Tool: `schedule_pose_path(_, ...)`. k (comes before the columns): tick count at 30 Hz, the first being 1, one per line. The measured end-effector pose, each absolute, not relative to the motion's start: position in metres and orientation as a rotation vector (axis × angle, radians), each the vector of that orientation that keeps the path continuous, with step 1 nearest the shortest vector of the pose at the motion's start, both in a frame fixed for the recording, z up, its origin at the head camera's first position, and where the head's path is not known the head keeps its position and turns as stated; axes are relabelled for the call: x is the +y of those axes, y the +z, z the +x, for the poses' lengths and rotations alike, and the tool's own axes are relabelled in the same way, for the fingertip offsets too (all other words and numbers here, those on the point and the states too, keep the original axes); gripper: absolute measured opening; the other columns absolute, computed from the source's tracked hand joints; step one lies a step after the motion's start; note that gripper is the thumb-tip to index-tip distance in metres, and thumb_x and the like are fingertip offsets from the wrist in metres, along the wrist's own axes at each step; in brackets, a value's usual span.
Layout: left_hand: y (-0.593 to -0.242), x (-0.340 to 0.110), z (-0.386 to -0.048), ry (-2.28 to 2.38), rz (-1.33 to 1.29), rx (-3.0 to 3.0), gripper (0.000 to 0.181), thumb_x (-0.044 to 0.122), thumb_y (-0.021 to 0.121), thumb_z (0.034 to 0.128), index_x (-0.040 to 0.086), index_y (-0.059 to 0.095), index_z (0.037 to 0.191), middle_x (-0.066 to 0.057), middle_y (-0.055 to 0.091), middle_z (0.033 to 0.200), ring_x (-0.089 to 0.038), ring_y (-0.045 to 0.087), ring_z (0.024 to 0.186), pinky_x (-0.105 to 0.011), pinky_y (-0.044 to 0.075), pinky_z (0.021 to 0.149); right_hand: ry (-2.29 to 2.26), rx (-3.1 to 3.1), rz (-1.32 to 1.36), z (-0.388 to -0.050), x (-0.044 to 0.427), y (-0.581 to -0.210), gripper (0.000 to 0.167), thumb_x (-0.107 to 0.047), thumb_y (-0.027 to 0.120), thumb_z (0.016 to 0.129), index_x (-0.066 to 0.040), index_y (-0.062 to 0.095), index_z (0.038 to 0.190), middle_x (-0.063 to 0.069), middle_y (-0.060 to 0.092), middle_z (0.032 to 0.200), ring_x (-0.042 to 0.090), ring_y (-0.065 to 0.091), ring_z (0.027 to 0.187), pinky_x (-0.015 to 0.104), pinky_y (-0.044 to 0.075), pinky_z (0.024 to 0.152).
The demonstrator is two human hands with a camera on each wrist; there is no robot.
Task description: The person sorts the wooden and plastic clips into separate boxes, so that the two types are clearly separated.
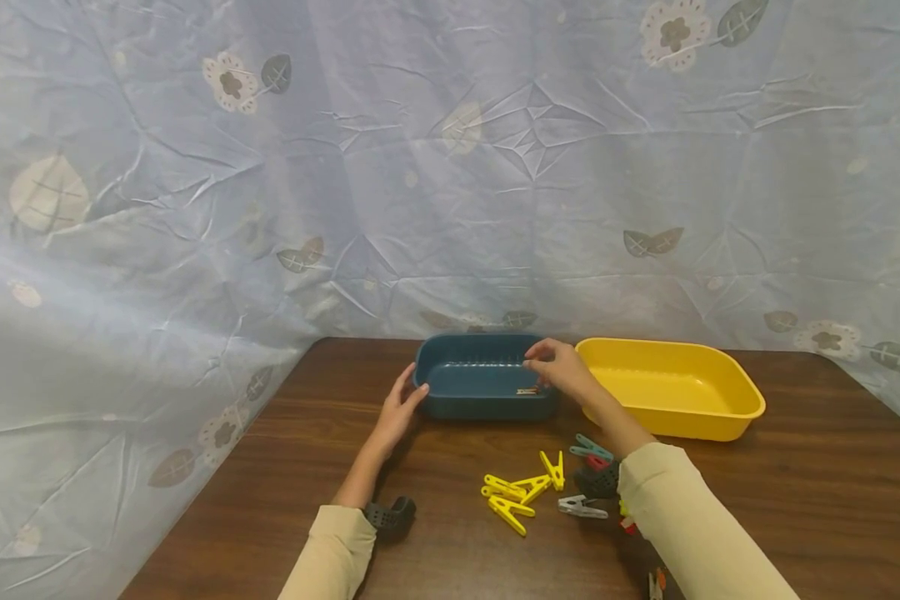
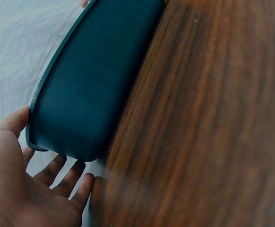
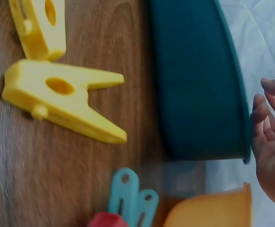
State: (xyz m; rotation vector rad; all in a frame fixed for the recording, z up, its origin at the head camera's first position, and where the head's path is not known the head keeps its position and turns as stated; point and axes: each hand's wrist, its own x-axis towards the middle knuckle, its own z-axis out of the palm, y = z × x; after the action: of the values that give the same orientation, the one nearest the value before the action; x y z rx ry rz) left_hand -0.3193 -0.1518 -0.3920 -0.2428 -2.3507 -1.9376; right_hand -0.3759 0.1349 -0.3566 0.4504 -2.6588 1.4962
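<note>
My left hand (image 1: 399, 408) holds the left end of a blue plastic basin (image 1: 487, 408). In the left wrist view its thumb lies on the rim and its other fingers spread against the end wall. Above the basin's right end is my right hand (image 1: 562, 367), fingers loosely bent. In the right wrist view the thumb and forefinger stand apart with nothing seen between them. A small brown clothespin (image 1: 527, 391) lies inside the basin, below the right hand. Several yellow clothespins (image 3: 64, 97) lie on the table in front of the basin.
A yellow basin (image 1: 720, 427) stands just right of the blue one. Teal clothespin (image 1: 588, 448), red clothespin (image 1: 597, 462) and grey clothespin (image 1: 583, 507) lie near the right forearm. More clothespins are partly hidden by the right sleeve. A patterned cloth (image 1: 450, 208) hangs behind the wooden table (image 1: 270, 483).
</note>
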Motion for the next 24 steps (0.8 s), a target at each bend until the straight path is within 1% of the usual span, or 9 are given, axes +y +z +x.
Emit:
schedule_pose_path(2, -0.392, -0.152, -0.319, -1.945, -0.243, -2.347, 0.059, 0.021, 0.051, 0.0953, 0.002, 0.023, 0.144, -0.032, 0.027, 0.139, -0.044, 0.032, 0.124, -0.054, 0.029, 0.097, 1.500, -2.658, 0.481, -0.373, 0.138, -0.351, 0.022, -0.013, 0.062, 0.088, 0.003, 0.059, 0.104, 0.015, 0.060, 0.092, 0.041, 0.057, 0.073, 0.043, 0.051, 0.063)
schedule_pose_path(4, -0.392, -0.152, -0.319, -1.948, -0.249, -2.340, 0.059, 0.021, 0.051, 0.0953, 0.002, 0.023, 0.144, -0.032, 0.026, 0.139, -0.044, 0.032, 0.124, -0.055, 0.029, 0.097, 1.496, -2.662, 0.503, -0.369, 0.142, -0.344, 0.022, -0.014, 0.062, 0.089, 0.002, 0.059, 0.104, 0.014, 0.061, 0.093, 0.041, 0.057, 0.075, 0.041, 0.051, 0.065)
schedule_pose_path(6, -0.392, -0.152, -0.319, -1.952, -0.253, -2.333, 0.059, 0.020, 0.051, 0.0954, 0.002, 0.023, 0.144, -0.032, 0.026, 0.139, -0.044, 0.032, 0.124, -0.055, 0.029, 0.097, 1.481, -2.667, 0.531, -0.365, 0.146, -0.339, 0.022, -0.015, 0.062, 0.089, 0.001, 0.059, 0.104, 0.014, 0.061, 0.094, 0.038, 0.058, 0.075, 0.037, 0.051, 0.065)
schedule_pose_path(9, -0.393, -0.152, -0.320, -1.956, -0.257, -2.327, 0.059, 0.019, 0.051, 0.0953, 0.002, 0.023, 0.144, -0.033, 0.026, 0.139, -0.045, 0.032, 0.124, -0.055, 0.029, 0.097, 1.471, -2.670, 0.571, -0.356, 0.156, -0.333, 0.022, -0.015, 0.062, 0.089, 0.001, 0.058, 0.104, 0.013, 0.060, 0.096, 0.034, 0.058, 0.075, 0.034, 0.050, 0.065)
schedule_pose_path(15, -0.393, -0.152, -0.319, -1.968, -0.261, -2.325, 0.059, 0.019, 0.051, 0.0954, 0.001, 0.022, 0.144, -0.033, 0.027, 0.138, -0.044, 0.032, 0.124, -0.055, 0.029, 0.097, 1.394, -2.658, 0.692, -0.338, 0.176, -0.332, 0.017, -0.012, 0.064, 0.087, 0.001, 0.061, 0.098, 0.010, 0.057, 0.090, 0.028, 0.055, 0.063, 0.035, 0.049, 0.057)
schedule_pose_path(17, -0.393, -0.152, -0.319, -1.966, -0.262, -2.326, 0.059, 0.019, 0.051, 0.0955, 0.001, 0.022, 0.144, -0.033, 0.027, 0.138, -0.044, 0.032, 0.124, -0.055, 0.029, 0.097, 1.365, -2.660, 0.732, -0.328, 0.182, -0.333, 0.014, -0.011, 0.064, 0.086, -0.001, 0.062, 0.096, 0.008, 0.058, 0.089, 0.025, 0.054, 0.061, 0.036, 0.049, 0.056)
schedule_pose_path(20, -0.392, -0.152, -0.317, -1.967, -0.260, -2.324, 0.058, 0.019, 0.050, 0.0956, 0.001, 0.022, 0.144, -0.033, 0.027, 0.138, -0.044, 0.032, 0.123, -0.055, 0.030, 0.097, 1.333, -2.676, 0.764, -0.310, 0.191, -0.335, 0.013, -0.012, 0.065, 0.086, -0.002, 0.062, 0.095, 0.007, 0.059, 0.089, 0.026, 0.054, 0.064, 0.035, 0.049, 0.056)
schedule_pose_path(24, -0.391, -0.152, -0.317, -1.979, -0.258, -2.318, 0.059, 0.019, 0.050, 0.0957, 0.001, 0.022, 0.144, -0.032, 0.028, 0.138, -0.044, 0.033, 0.123, -0.056, 0.030, 0.096, 1.342, -2.740, 0.728, -0.282, 0.203, -0.340, 0.016, -0.018, 0.065, 0.087, -0.007, 0.061, 0.097, 0.008, 0.059, 0.088, 0.028, 0.055, 0.071, 0.032, 0.048, 0.057)
